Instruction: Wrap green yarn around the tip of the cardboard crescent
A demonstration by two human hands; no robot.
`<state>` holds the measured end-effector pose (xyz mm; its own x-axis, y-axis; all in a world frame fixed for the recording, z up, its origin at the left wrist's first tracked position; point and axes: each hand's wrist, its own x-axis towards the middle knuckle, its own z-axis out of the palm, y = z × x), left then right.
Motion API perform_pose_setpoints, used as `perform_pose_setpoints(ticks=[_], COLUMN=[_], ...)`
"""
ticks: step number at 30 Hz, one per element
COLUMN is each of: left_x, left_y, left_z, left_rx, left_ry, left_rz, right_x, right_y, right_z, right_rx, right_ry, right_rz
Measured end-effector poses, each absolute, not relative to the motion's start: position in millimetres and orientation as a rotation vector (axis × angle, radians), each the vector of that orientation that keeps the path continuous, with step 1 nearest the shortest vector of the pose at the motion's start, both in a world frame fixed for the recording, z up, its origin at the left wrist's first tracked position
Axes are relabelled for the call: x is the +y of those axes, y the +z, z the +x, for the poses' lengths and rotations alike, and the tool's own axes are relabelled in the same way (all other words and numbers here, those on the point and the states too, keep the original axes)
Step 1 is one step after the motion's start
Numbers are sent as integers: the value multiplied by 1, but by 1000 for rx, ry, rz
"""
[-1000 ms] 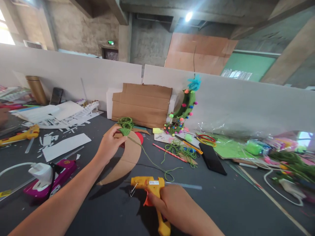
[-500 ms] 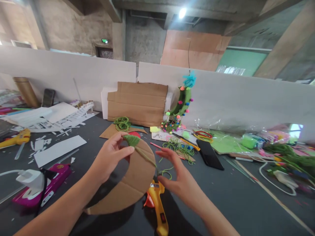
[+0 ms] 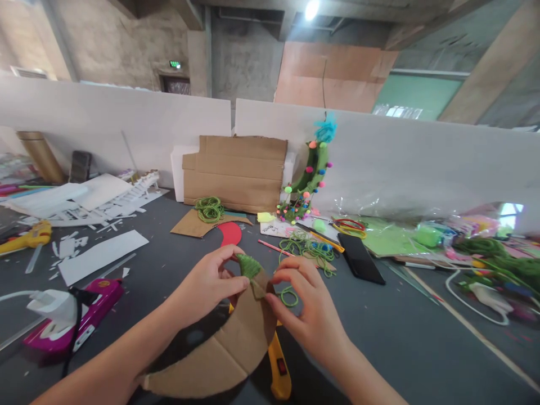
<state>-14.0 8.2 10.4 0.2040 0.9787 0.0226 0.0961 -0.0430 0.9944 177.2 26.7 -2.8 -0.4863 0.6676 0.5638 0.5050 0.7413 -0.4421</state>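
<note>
A crescent-shaped piece of brown cardboard (image 3: 236, 343) is held up in front of me. Green yarn (image 3: 250, 266) is wrapped round its upper tip. My left hand (image 3: 213, 284) is closed on that tip, thumb on the front face. At the right edge, just below the wrapping, my right hand (image 3: 306, 298) pinches the yarn strand, partly hidden by the fingers. A loose yarn loop (image 3: 289, 296) shows beside the right fingers. Beneath the crescent lies a yellow glue gun (image 3: 278, 365), mostly covered by it.
A red curved piece (image 3: 230, 233) and a yarn coil (image 3: 210, 209) lie beyond my hands. A black phone (image 3: 360, 259) is on the right, a magenta power strip (image 3: 99, 306) on the left. Behind stands a green crescent with pompoms (image 3: 312, 174) near a cardboard sheet (image 3: 236, 171).
The crescent and my left hand have shifted right and slightly down. My right hand has come in to the cardboard edge, and the taut strand across the face no longer shows.
</note>
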Motion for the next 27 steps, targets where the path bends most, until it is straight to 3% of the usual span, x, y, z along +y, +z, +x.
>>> perform_pose_setpoints(ticks=[6,13,27], left_x=[8,6,3], left_y=[8,6,10], left_z=[-8,-5,-2], left_rx=[1215,1159,1228], left_ry=[985,884,879], left_rz=[1455,1481,1553], right_x=[16,14,19], right_y=[-3,6,12], right_z=[172,174,179], right_rx=[-2254,-2143,-1990], right_ry=[117,565,942], right_rz=[-854,-975,-1171])
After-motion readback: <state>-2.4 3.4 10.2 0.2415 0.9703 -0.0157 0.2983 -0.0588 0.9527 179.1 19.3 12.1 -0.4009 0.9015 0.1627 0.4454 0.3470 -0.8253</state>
